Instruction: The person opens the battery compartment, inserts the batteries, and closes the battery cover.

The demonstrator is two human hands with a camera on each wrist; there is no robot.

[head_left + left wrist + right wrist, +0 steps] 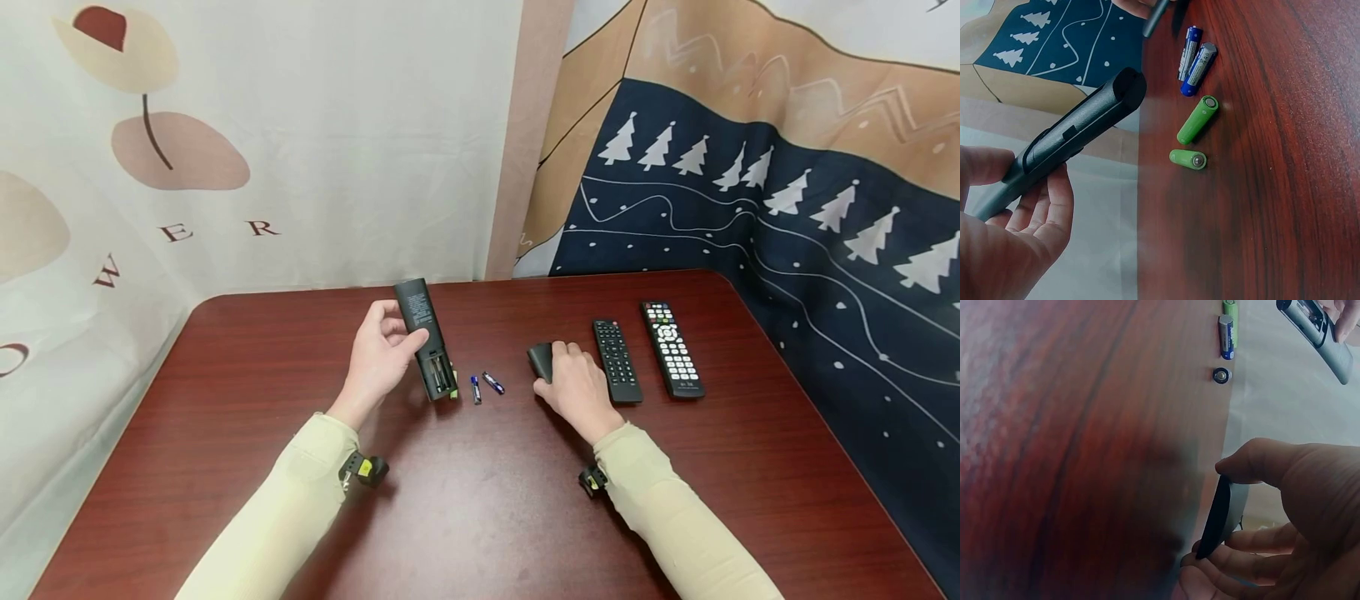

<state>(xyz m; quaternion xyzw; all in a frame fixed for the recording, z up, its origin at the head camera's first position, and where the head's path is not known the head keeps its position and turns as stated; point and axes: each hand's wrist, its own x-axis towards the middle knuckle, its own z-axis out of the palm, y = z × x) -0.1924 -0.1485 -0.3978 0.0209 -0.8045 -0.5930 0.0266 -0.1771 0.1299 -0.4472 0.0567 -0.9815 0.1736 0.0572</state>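
Observation:
My left hand point(381, 357) holds a black remote control point(417, 307) raised over the table, its labelled back facing me and the battery compartment point(438, 372) uncovered at the lower end. The thumb lies across the back, with fingers behind. In the right wrist view my right hand point(581, 390) pinches a thin, curved black battery cover point(1216, 515) between thumb and fingertips, low over the table. Between the hands lie two blue batteries point(1199, 69). Two green batteries point(1198, 120) lie beside them, mostly hidden behind the remote in the head view.
Right of my right hand, a black remote point(617, 360) with dark buttons and another remote point(672, 350) with white buttons lie face up on the brown table point(480, 500). Patterned curtains point(360, 150) hang along the table's far and right edges.

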